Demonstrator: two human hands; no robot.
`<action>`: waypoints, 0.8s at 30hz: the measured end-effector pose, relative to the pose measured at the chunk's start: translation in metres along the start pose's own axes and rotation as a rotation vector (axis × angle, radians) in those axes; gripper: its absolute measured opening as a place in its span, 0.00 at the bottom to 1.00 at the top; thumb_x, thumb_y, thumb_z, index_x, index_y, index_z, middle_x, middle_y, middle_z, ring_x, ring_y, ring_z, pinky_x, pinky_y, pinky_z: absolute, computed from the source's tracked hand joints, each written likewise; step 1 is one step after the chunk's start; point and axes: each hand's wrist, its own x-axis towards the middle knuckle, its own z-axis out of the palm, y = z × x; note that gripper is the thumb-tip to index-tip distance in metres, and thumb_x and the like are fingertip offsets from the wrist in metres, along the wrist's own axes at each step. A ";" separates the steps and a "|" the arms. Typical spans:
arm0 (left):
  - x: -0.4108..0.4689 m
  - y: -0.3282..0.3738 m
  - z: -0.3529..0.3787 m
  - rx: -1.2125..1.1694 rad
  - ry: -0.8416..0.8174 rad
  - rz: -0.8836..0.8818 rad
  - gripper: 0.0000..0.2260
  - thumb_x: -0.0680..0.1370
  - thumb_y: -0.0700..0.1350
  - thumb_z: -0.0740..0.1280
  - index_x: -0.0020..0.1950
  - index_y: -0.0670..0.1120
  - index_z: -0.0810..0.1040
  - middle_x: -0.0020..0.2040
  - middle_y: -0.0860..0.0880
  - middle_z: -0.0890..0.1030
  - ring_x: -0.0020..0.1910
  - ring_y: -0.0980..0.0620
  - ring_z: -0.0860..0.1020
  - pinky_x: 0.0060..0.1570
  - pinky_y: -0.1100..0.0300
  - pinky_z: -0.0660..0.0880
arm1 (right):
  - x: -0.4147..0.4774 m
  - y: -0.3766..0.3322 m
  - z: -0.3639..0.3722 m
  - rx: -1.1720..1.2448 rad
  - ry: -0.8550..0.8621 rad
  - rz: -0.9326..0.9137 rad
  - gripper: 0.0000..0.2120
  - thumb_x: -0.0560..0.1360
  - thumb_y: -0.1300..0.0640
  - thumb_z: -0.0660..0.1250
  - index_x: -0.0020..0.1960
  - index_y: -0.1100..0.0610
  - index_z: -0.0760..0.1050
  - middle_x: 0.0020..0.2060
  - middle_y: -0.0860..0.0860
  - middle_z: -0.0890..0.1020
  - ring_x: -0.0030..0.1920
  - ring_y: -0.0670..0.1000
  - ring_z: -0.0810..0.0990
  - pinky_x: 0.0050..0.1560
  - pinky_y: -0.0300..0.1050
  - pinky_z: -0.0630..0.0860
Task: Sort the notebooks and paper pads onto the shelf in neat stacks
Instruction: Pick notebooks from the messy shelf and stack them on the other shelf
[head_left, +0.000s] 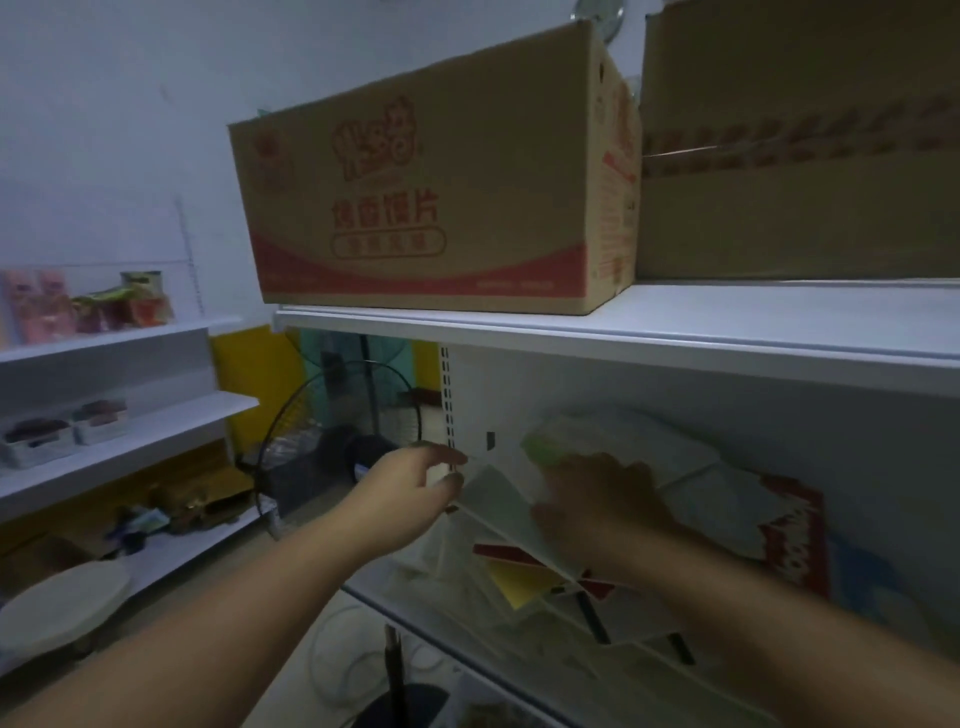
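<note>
Both forearms reach forward from the lower frame edge.

Left hand (415, 486): fingers curved, tips at the corner of a tilted white pad (493, 499). Blur prevents telling whether they pinch it.

Right hand (597, 501): back toward the camera, laid over the pads just right of that white pad. Its grip cannot be told.

Loose pile of notebooks and pads (571, 603): lies askew and overlapping on the lower shelf (374, 597), beneath and around both hands; a yellow cover (519, 582) shows among the white sheets. A red-patterned pad (792, 530) lies further right on the same shelf.

Upper shelf (675, 332): carries a printed cardboard box (431, 182) and, touching its right side, a second box (800, 156).

Far left: white wall shelves (119, 415) holding small goods.
</note>
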 end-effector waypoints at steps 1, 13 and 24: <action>0.007 0.000 0.001 -0.065 0.029 0.014 0.14 0.79 0.49 0.61 0.62 0.50 0.78 0.58 0.54 0.79 0.57 0.55 0.76 0.58 0.59 0.73 | -0.003 0.000 -0.003 0.007 -0.021 -0.001 0.11 0.79 0.50 0.53 0.56 0.52 0.71 0.48 0.50 0.75 0.51 0.51 0.73 0.41 0.40 0.65; 0.048 -0.035 -0.028 -1.405 -0.787 -0.387 0.25 0.79 0.58 0.58 0.60 0.37 0.74 0.55 0.35 0.81 0.47 0.39 0.82 0.45 0.50 0.81 | -0.032 -0.026 -0.019 -0.086 0.690 -0.109 0.13 0.71 0.56 0.61 0.47 0.58 0.82 0.42 0.54 0.84 0.40 0.55 0.84 0.38 0.40 0.77; 0.035 -0.068 -0.014 -1.331 -0.434 -0.367 0.13 0.74 0.33 0.59 0.57 0.42 0.73 0.41 0.41 0.79 0.35 0.42 0.77 0.24 0.60 0.76 | -0.066 -0.054 0.012 -0.018 0.191 0.288 0.39 0.71 0.26 0.42 0.75 0.45 0.54 0.76 0.45 0.51 0.76 0.48 0.50 0.75 0.50 0.52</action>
